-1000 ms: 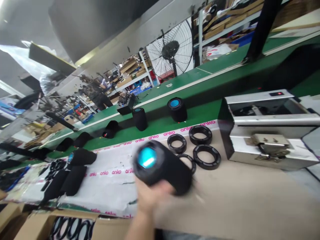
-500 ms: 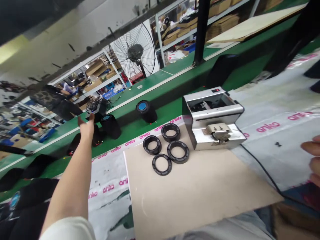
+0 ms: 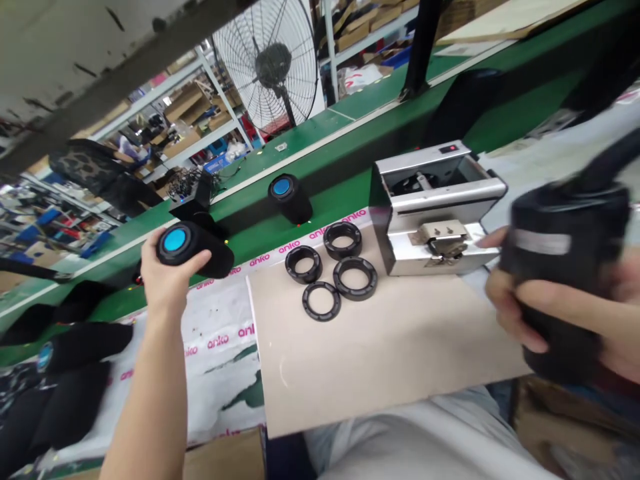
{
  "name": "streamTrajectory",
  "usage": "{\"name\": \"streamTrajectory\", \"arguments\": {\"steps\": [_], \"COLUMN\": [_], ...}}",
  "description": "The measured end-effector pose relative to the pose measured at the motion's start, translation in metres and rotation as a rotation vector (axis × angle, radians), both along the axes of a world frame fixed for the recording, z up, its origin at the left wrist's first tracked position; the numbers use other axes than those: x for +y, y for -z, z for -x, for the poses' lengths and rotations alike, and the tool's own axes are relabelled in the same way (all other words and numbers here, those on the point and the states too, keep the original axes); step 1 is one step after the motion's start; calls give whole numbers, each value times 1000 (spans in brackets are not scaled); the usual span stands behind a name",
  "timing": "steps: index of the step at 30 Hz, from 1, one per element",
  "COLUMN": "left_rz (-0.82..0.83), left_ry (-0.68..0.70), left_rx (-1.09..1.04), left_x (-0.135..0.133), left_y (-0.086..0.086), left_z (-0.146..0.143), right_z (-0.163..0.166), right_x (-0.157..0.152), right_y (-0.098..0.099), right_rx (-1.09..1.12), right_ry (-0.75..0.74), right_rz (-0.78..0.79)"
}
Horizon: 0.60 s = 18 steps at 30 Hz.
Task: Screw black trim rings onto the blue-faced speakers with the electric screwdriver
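Note:
My left hand (image 3: 167, 280) is wrapped round a black cylindrical speaker (image 3: 195, 248) with a blue end cap, held over the near edge of the green conveyor belt (image 3: 350, 157). At the right edge, my right hand (image 3: 550, 313) grips another black cylinder-shaped speaker body (image 3: 563, 267) close to the camera. Between the hands, several black rings (image 3: 333, 273) lie on a beige board (image 3: 380, 347). One more blue-capped speaker (image 3: 290, 197) stands upright on the belt.
A silver metal machine (image 3: 435, 213) with a red switch sits behind the board. More black speakers (image 3: 70, 373) lie at the far left on plastic printed "anko" (image 3: 220, 347). A large fan (image 3: 273, 63) and shelves of cartons stand beyond the belt.
My left hand reached out to the belt empty, then closed on a blue-capped speaker and drew it back. My right hand came in from the right edge holding a black speaker body.

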<state>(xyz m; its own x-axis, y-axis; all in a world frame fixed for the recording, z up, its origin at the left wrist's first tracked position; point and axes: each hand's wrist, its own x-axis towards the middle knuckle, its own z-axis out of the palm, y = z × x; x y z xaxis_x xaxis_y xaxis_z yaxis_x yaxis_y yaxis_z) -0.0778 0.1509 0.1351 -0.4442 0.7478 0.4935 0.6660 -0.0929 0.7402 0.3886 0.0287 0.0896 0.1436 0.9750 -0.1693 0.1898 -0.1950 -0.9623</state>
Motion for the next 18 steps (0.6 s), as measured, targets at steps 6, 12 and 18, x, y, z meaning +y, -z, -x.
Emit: {"name": "streamTrajectory", "arguments": {"steps": [6, 12, 18], "left_rz": [187, 99, 49], "left_ry": [278, 296, 306], "left_rx": [-182, -240, -306], "left_x": [-128, -175, -182], "left_y": [51, 99, 97], "left_z": [-68, -109, -115], "right_z": [58, 92, 90], "right_x": [21, 16, 7], "right_y": [-21, -20, -18], "right_rx": [-76, -223, -304], "right_ry": [-302, -419, -426], "right_rz": [118, 135, 154]}}
